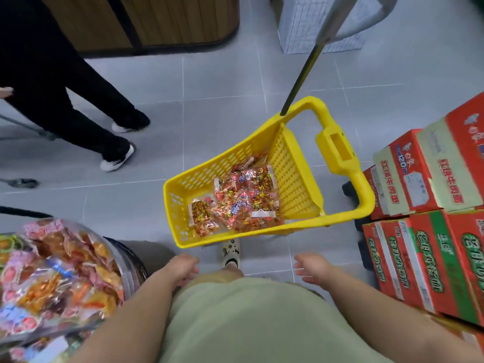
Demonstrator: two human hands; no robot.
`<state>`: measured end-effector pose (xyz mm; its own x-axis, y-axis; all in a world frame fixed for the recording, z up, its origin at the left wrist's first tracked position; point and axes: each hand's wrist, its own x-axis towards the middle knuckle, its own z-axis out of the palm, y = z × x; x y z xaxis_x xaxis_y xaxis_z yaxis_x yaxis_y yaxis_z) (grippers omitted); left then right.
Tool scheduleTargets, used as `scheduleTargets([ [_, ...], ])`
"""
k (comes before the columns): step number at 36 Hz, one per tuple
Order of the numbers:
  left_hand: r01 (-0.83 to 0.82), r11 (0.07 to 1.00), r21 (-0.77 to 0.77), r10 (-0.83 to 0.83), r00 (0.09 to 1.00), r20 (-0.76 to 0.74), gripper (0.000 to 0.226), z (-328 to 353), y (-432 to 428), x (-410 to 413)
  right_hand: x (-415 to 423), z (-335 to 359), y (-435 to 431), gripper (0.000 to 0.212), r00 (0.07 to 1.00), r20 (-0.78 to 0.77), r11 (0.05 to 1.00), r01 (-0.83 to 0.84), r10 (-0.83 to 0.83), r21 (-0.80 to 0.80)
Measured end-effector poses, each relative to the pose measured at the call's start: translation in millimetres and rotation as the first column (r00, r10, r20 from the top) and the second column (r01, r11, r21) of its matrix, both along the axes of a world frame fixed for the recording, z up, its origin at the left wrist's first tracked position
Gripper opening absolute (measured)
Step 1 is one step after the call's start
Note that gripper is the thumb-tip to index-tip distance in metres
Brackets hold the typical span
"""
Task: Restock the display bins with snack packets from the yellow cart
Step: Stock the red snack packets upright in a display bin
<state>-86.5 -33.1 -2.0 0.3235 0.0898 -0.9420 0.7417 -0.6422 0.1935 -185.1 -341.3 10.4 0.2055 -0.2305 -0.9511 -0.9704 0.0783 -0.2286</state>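
The yellow cart [183,221] stands on the grey tiled floor just ahead of me, its long metal handle pole [309,64] rising up and away. Several red and orange snack packets [235,203] lie in its bottom. A round display bin [125,260] heaped with colourful snack packets [55,271] is at my lower left. My left hand [184,267] hangs below the cart's near rim, fingers relaxed, holding nothing. My right hand [310,267] hovers to the right of it, fingers loosely spread and empty. Neither hand touches the cart.
Stacked red and green cardboard boxes [424,226] crowd the right side. Another person in black trousers [76,100] walks at the upper left. A wooden display unit [146,24] stands at the top, a grey checked stand [306,24] beside it. My shoe [230,251] shows under the cart.
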Motion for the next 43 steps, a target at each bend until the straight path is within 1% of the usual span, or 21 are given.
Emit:
scheduleTargets([
  [3,0.093,0.995,-0.019,-0.092,0.995,0.038,0.017,4,0,45,35,7,8,0.012,1.0,0.013,1.0,-0.02,0.02,-0.008],
  [6,0.147,0.989,0.002,-0.147,0.984,0.101,0.012,7,2,87,73,14,12,0.015,0.998,0.069,0.999,-0.01,0.012,-0.036],
  [8,0.167,0.986,-0.003,-0.166,0.978,0.125,0.01,10,1,110,97,19,14,0.015,0.995,0.104,0.999,0.006,-0.003,-0.034],
  [10,0.162,0.987,-0.008,-0.16,0.979,0.124,0.009,12,-1,130,119,20,14,0.012,0.994,0.108,0.999,-0.027,0.029,-0.022],
  [12,0.146,0.989,-0.009,-0.144,0.982,0.12,0.017,11,-3,144,136,19,13,0.015,0.992,0.107,0.997,-0.071,0.072,-0.015],
  [14,0.121,0.993,-0.007,-0.119,0.986,0.114,0.019,10,-7,151,153,17,11,0.024,0.988,0.115,0.995,-0.098,0.099,-0.015],
  [15,0.104,0.995,-0.005,-0.103,0.988,0.111,0.019,9,-9,153,160,15,10,0.022,0.987,0.117,0.994,-0.105,0.106,-0.016],
  [18,0.06,0.998,-0.018,-0.058,0.994,0.09,0.023,3,-15,152,181,7,7,0.007,0.993,0.068,0.995,-0.095,0.096,-0.01],
  [19,0.044,0.999,-0.031,-0.042,0.997,0.07,0.023,-1,-17,149,187,0,5,0.009,0.991,0.062,0.993,-0.118,0.119,-0.017],
  [22,0.066,0.997,-0.037,-0.066,0.998,0.006,0.017,-10,-21,141,203,-21,-1,0.025,0.973,0.056,0.974,-0.222,0.225,-0.047],
  [23,0.065,0.997,-0.035,-0.065,0.998,-0.004,0.018,-14,-21,138,208,-30,-3,0.026,0.96,0.057,0.96,-0.271,0.275,-0.066],
  [25,0.037,0.999,-0.035,-0.038,0.999,-0.022,0.02,-19,-23,132,219,-45,-6,0.02,0.941,0.03,0.939,-0.335,0.338,-0.078],
  [26,0.01,0.999,-0.035,-0.012,0.999,-0.035,0.018,-22,-23,130,225,-51,-7,0.021,0.95,-0.01,0.946,-0.313,0.313,-0.09],
  [27,-0.021,0.999,-0.034,0.02,0.999,-0.045,0.017,-26,-25,128,234,-57,-7,0.025,0.898,-0.041,0.889,-0.44,0.438,-0.125],
  [28,-0.05,0.998,-0.033,0.048,0.997,-0.052,0.016,-29,-26,126,240,-63,-9,0.028,0.811,-0.061,0.793,-0.582,0.581,-0.179],
  [29,-0.079,0.996,-0.031,0.077,0.995,-0.059,0.016,-34,-28,124,246,-70,-11,0.026,0.759,-0.082,0.735,-0.647,0.645,-0.204],
  [31,-0.124,0.992,-0.02,0.122,0.99,-0.068,0.017,-42,-32,123,261,-81,-11,0.022,0.788,-0.075,0.753,-0.607,0.611,-0.253],
  [34,-0.184,0.983,0.003,0.184,0.981,-0.056,0.017,-53,-40,123,275,-99,-10,0.039,0.854,-0.041,0.797,-0.501,0.519,-0.336],
  [36,-0.216,0.976,0.004,0.216,0.975,-0.044,0.016,-61,-46,124,282,-111,-11,0.041,0.875,-0.027,0.815,-0.461,0.483,-0.35],
  [39,-0.248,0.969,-0.016,0.247,0.968,-0.044,0.017,-68,-53,123,289,-126,-11,0.058,0.893,-0.044,0.843,-0.439,0.448,-0.31],
  [43,-0.237,0.971,-0.026,0.235,0.969,-0.07,0.021,-75,-55,118,287,-143,-5,0.085,0.846,-0.145,0.768,-0.528,0.513,-0.364],
])
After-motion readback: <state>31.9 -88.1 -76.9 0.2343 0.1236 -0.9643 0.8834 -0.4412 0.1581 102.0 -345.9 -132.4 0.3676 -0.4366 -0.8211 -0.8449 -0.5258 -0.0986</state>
